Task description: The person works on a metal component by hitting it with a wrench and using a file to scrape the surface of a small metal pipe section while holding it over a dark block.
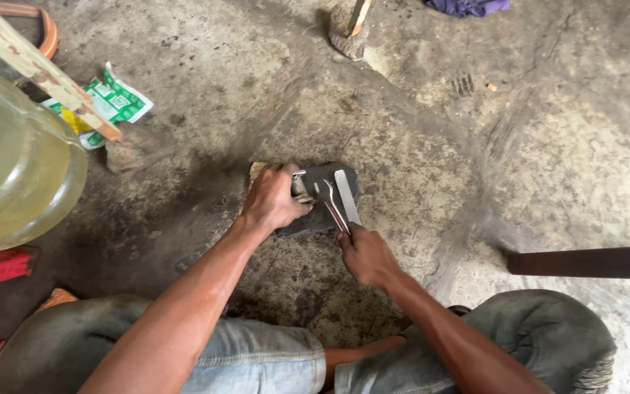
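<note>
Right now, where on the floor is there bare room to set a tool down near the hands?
Bare concrete floor lies right of the dark block, above the dark bar. Another free patch lies between the block and the hammer head. It is crowded at left: yellowish jug, green packet, stick.

I see my left hand (275, 198) pressing down on a small dark grey block (322, 198) lying on the dirty grey concrete floor (534, 160). My right hand (366, 255) grips two shiny flat metal spanners (340, 201) that lie across the block. A big yellowish plastic jug (16, 168) stands to the left.
</note>
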